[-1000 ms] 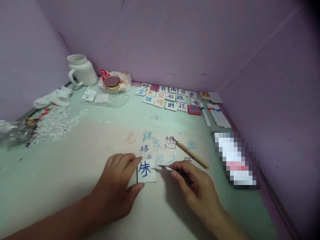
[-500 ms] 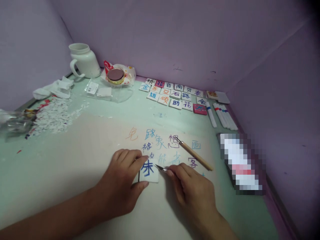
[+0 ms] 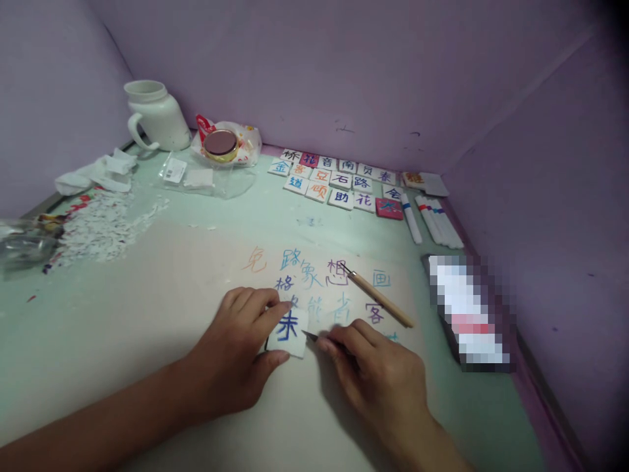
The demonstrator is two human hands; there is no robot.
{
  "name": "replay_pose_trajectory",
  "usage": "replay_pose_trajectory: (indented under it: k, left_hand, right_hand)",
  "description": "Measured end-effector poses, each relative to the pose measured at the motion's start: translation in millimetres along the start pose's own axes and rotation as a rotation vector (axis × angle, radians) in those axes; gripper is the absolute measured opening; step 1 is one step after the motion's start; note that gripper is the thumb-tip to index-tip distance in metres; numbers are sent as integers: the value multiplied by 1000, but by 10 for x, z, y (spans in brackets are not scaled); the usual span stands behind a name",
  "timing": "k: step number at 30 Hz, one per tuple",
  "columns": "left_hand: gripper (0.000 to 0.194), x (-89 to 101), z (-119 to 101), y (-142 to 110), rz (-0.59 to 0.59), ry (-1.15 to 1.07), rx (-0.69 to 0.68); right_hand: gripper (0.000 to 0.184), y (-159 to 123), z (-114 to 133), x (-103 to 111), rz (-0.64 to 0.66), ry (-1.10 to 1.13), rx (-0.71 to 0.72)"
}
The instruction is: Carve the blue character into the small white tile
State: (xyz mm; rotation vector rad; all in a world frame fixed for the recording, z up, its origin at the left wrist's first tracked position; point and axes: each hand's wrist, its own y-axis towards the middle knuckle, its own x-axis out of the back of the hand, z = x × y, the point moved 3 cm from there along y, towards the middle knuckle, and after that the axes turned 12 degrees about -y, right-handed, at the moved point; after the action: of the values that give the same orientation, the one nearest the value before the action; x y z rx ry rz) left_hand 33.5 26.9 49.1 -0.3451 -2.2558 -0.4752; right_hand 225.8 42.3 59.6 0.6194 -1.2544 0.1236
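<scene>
While, in the head view, the left hand (image 3: 238, 354) pinches a white tile (image 3: 295, 346) low in the middle, the right hand (image 3: 378, 370) grips a knife (image 3: 309, 336), its tip just beside the tile's right edge. The blue character (image 3: 287, 327) looks fully drawn; whether any is cut cannot be told. Other lettered tiles (image 3: 341, 198) lie in rows farther back.

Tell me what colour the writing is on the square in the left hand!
The writing is dark blue; the head view shows it best.

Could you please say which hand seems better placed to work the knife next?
Probably the right hand: it grips the knife, tip close to the white tile, which the left hand holds.
</scene>
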Motion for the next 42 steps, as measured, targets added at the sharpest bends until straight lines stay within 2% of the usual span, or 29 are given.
replay_pose_trajectory:
  k: [6, 12, 18, 23, 27, 37, 42]
  left_hand:
    - [39, 0, 35, -27, -34, 40, -58]
    - [35, -46, 121, -43, -93, 60, -81]
    - [41, -38, 103, -35, -65, 91, -72]
    - [37, -16, 77, -20, -97, 69, -84]
    - [35, -26, 85, -15, -74, 96, -109]
    - [32, -74, -25, 25, -46, 128, -4]
    - [38, -80, -70, 49, -16, 91, 43]
  right_hand:
    - [38, 23, 25, 12, 33, -8, 21]
    - [33, 25, 16, -25, -7, 23, -47]
    - [25, 19, -16, -35, -73, 86, -65]
    - [23, 25, -10, -55, -82, 72, -50]
    - [24, 30, 8, -59, -88, 48, -46]
    - [26, 47, 19, -67, -54, 26, -72]
    - [23, 40, 6, -60, -49, 39, -55]
